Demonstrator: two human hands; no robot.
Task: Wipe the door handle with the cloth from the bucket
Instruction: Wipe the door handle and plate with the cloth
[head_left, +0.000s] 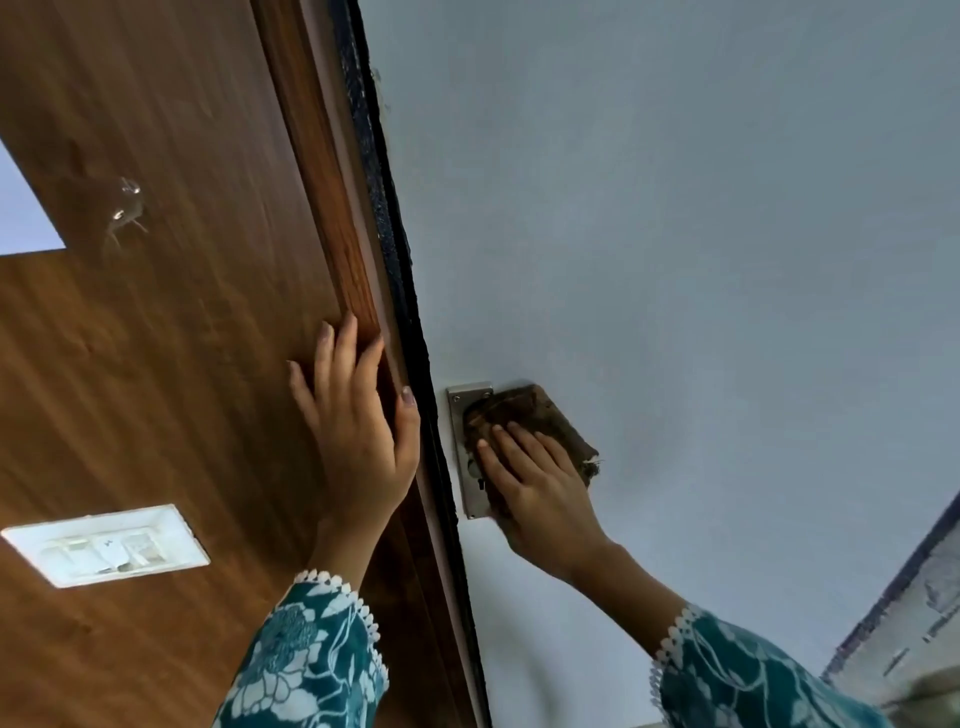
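A dark brown cloth (524, 413) is pressed over the door handle on the pale blue-grey door (701, 234). Only the handle's silver backplate (460, 415) shows around the cloth; the lever itself is hidden under it. My right hand (535, 488) lies on the cloth, fingers wrapped over it and the handle beneath. My left hand (358, 426) rests flat with fingers spread on the brown wooden frame (322, 182) just left of the door's dark edge. The bucket is out of view.
A white switch plate (106, 545) sits on the wooden panel (156, 364) at the lower left. A small metal hook (124, 208) is fixed higher on the panel. A black strip (389, 234) runs between frame and door. A tiled surface (914, 623) shows at the lower right.
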